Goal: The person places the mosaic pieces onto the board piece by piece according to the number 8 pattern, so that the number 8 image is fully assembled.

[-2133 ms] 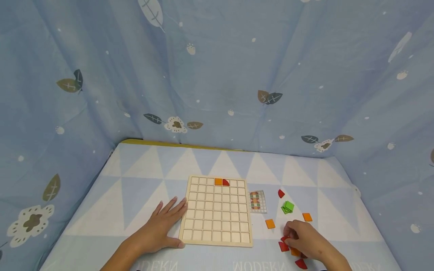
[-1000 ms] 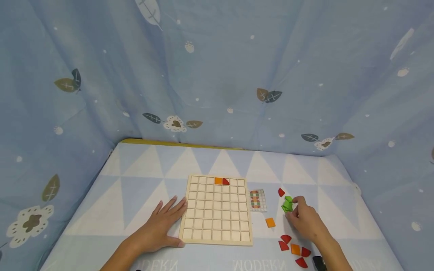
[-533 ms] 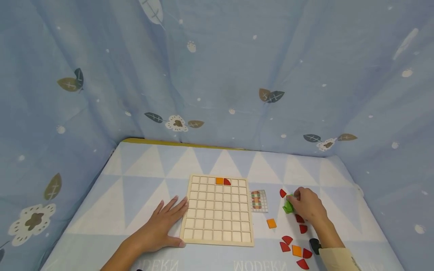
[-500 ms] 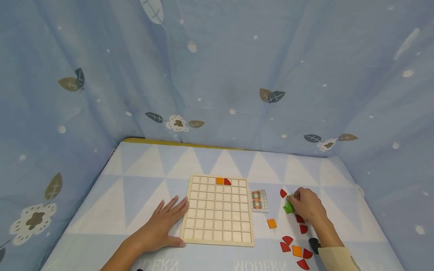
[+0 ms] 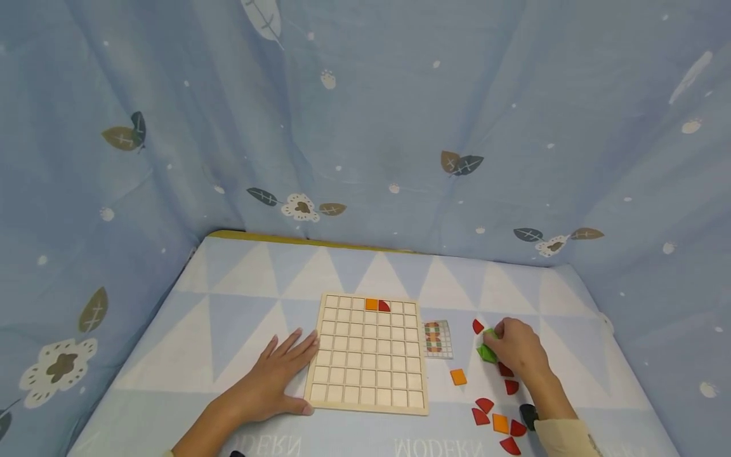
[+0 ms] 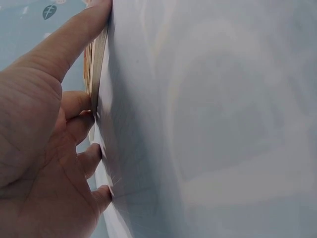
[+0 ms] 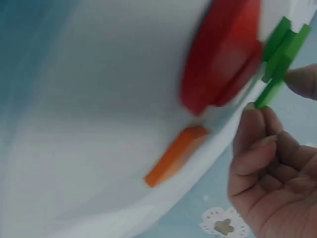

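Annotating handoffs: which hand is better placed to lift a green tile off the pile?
Right. The right hand already has fingertips on the green tiles; the left hand lies flat against the wooden grid board, on its far side from the tiles.

The head camera looks forward and down from above, taking in the whole pale wooden grid board point(image 5: 367, 355). The left wrist camera sits very close, sharing that board's edge point(image 6: 97, 59). The right wrist camera, equally close, shares the green square tiles point(image 7: 280, 59) point(image 5: 487, 352).
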The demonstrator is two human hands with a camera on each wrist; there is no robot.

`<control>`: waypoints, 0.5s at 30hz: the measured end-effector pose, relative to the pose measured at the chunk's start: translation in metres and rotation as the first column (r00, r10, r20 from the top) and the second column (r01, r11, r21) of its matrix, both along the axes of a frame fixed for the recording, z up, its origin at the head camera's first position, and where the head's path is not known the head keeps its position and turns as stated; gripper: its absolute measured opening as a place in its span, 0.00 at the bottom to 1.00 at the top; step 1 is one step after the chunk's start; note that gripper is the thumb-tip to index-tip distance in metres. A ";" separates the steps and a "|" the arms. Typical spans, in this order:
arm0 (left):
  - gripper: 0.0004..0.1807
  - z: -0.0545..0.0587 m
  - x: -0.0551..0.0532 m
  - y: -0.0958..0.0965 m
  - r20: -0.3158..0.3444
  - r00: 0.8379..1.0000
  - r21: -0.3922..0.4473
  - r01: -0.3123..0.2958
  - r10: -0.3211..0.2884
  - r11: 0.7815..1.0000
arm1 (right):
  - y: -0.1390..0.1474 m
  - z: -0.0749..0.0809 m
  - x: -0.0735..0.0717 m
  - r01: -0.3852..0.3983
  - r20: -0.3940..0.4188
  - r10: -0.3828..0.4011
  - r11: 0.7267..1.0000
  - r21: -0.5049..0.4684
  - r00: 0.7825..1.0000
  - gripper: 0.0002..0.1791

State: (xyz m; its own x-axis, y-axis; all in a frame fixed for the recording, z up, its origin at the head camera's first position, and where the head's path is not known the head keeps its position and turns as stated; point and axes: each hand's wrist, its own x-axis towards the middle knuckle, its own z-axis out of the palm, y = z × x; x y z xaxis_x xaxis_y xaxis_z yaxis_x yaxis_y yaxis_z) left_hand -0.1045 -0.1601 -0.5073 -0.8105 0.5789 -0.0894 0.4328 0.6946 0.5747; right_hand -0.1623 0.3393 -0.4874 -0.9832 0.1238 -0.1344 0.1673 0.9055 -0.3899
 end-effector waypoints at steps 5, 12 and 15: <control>0.62 0.001 0.000 0.000 0.003 1.000 0.007 0.002 -0.002 1.000 | -0.022 0.007 -0.001 -0.044 -0.109 0.038 0.997 -0.056 0.993 0.17; 0.62 -0.002 0.000 0.000 0.003 1.000 -0.005 0.000 0.000 1.000 | -0.083 0.008 -0.014 -0.375 -0.276 0.335 0.920 -0.110 0.901 0.12; 0.62 -0.003 0.000 0.001 0.009 1.000 0.003 0.001 -0.001 1.000 | -0.110 0.005 -0.024 -0.507 -0.284 0.467 0.858 -0.086 0.838 0.10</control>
State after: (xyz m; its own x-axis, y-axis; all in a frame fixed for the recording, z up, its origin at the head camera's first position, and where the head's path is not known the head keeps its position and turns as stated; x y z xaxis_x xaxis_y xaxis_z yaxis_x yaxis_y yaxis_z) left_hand -0.1045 -0.1590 -0.5099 -0.8093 0.5797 -0.0950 0.4280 0.6927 0.5806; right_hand -0.1858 0.2288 -0.4827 -0.9136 -0.3818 0.1401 -0.3983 0.7703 -0.4980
